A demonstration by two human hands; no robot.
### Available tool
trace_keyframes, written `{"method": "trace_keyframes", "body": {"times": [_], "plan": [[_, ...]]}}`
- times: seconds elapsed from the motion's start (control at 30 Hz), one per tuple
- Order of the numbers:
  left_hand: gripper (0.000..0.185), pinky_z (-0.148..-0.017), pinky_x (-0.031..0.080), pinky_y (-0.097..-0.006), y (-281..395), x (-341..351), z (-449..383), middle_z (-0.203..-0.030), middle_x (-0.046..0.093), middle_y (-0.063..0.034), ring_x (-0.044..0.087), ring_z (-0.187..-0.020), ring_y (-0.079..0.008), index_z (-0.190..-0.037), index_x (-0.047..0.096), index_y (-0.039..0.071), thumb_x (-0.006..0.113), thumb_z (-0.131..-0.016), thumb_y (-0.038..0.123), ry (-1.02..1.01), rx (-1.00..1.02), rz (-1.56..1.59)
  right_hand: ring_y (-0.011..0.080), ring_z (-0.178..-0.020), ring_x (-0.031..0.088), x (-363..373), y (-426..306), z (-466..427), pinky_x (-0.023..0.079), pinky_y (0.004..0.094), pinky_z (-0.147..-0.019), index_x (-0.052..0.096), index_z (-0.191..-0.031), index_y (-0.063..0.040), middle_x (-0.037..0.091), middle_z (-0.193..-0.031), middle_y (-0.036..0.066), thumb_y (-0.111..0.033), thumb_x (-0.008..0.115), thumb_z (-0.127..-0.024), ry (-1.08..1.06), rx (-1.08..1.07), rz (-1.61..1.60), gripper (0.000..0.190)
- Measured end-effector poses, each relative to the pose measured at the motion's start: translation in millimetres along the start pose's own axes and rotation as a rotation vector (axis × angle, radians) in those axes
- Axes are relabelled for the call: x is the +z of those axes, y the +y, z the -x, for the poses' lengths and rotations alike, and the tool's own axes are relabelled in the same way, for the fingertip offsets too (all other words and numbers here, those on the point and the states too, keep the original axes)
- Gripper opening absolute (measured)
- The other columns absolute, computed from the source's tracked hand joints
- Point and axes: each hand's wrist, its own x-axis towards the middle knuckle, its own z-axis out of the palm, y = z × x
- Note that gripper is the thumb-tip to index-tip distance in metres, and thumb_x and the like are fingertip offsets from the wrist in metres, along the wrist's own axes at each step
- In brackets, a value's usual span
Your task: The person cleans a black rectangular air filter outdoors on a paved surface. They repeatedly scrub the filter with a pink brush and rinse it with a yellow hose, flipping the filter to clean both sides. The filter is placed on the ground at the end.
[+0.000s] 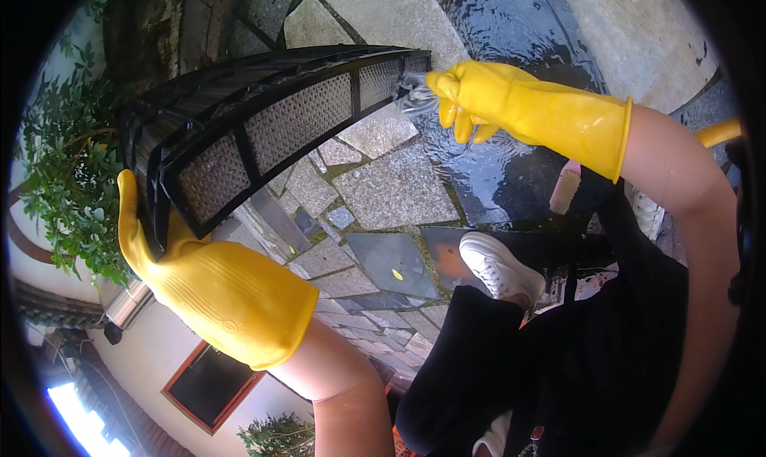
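Observation:
A long black plastic frame with mesh panels (299, 113) is tilted up off the paving. My left hand (221, 295), in a yellow rubber glove, grips its near left corner, with the thumb along the outer side. Close to the frame's far right end is my right hand (479, 98), gloved the same way, its fingers curled. Clear splashing water (416, 95) blurs the space between those fingertips and the mesh. Whether the right hand holds something there cannot be made out.
Wet stone paving (395, 188) lies below, with rippling water (497, 14) on it. A pink-handled brush (565, 188) rests near my white shoe (499, 265). A yellow tube-like thing (718, 133) shows at the right edge. Leafy branches (78, 176) stand left of the frame.

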Motion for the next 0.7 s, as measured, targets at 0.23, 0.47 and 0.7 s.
{"method": "trace_keyframes", "body": {"times": [0.23, 0.47, 0.7], "plan": [[0.052, -0.126, 0.033, -0.0358, 34, 16, 26, -0.148, 0.055, -0.0131, 0.054, -0.139, -0.0246, -0.152, 0.053, 0.006, 0.039, -0.103, 0.0, -0.134, 0.001, 0.068, 0.0306, -0.093, 0.075, 29, -58, 52, 0.061, 0.0413, -0.084, 0.068, -0.115, 0.003, 0.075, -0.104, 0.018, -0.045, 0.048, -0.11, -0.192, -0.165, 0.102, 0.052], [0.049, -0.124, 0.035, -0.0354, 40, 18, 32, -0.147, 0.056, -0.0146, 0.055, -0.138, -0.0246, -0.15, 0.056, 0.005, 0.042, -0.103, -0.001, -0.059, -0.053, 0.024, 0.0307, -0.091, 0.076, 34, -87, 74, 0.061, 0.0411, -0.083, 0.071, -0.112, 0.003, 0.076, -0.103, 0.019, -0.049, 0.045, -0.106, -0.249, -0.244, 0.249, 0.058], [0.024, -0.081, 0.06, -0.0237, -66, -28, -66, -0.107, 0.076, -0.0149, 0.074, -0.087, -0.0175, -0.125, 0.068, -0.008, 0.062, -0.103, -0.001, -0.185, -0.43, 0.273, 0.0337, -0.092, 0.076, 19, -39, 17, 0.062, 0.0438, -0.083, 0.072, -0.11, 0.004, 0.077, -0.1, 0.023, -0.055, 0.042, -0.106, -0.099, -0.086, 0.041, 0.066]]}}
